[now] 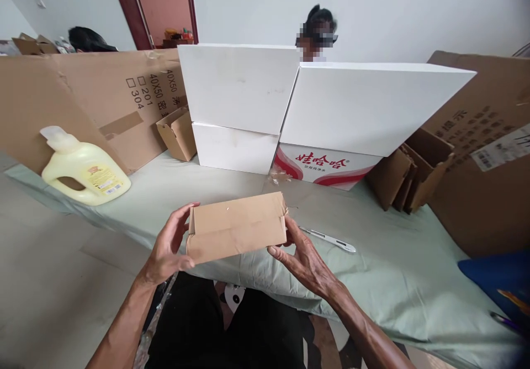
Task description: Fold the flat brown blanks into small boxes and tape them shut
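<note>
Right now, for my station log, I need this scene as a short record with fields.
left hand: at the cardboard box's left end
right hand: at its right end
box state: held between both hands, tilted
near right hand: white slotted tool on pale green cloth
left side: pale yellow jug
behind: stacked white panels, red lettering lower right

Head-height view, forward and down

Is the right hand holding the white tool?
No, the white tool lies on the green cloth; the right hand holds the cardboard box.
</note>
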`<state>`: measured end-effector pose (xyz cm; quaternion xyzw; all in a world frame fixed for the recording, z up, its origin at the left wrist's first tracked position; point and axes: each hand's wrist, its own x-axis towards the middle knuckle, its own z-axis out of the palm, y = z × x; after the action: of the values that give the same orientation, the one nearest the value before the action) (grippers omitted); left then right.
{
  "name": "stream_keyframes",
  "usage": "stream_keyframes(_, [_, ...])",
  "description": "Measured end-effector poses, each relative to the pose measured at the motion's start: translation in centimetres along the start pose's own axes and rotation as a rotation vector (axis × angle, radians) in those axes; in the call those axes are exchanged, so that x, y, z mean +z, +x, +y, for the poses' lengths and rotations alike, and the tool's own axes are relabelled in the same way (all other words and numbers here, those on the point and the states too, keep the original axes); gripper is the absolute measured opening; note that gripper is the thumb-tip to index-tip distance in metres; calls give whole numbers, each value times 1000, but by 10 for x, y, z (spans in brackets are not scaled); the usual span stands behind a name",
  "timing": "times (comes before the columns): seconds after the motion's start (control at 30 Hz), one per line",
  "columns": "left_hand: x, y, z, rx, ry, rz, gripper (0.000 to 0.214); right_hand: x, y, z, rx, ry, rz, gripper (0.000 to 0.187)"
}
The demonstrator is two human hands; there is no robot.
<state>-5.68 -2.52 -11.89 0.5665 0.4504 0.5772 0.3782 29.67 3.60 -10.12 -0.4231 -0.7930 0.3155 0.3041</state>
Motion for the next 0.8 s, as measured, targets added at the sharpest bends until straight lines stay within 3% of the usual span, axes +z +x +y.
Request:
stream_keyframes(0.1, [0,-3,2,33,132,-36,114,-3,2,3,-12,-64,-21,63])
stream_keyframes(0.17, [0,1,2,58,166,-23,103,-12,-1,20,-57,-191,-4,60])
stream_keyframes(0.3, [0,9,1,116,177,13,77,-42,-16,84,-51,-726,124,38])
stream_keyframes(0.4, [1,13,0,98,210,-18,62,-61,-30,130,74,-987,17,17])
stream_keyframes(0.5, [3,19,0,97,229,-29,56,-66,-37,154,85,-1055,-34,10])
stream_keyframes(0.63, [3,30,2,126,222,-48,57,-63,-40,167,45,-1027,37,13])
stream_keyframes(0.8, [-2,38,2,100,280,-195,92,-65,-36,183,37,-971,143,17])
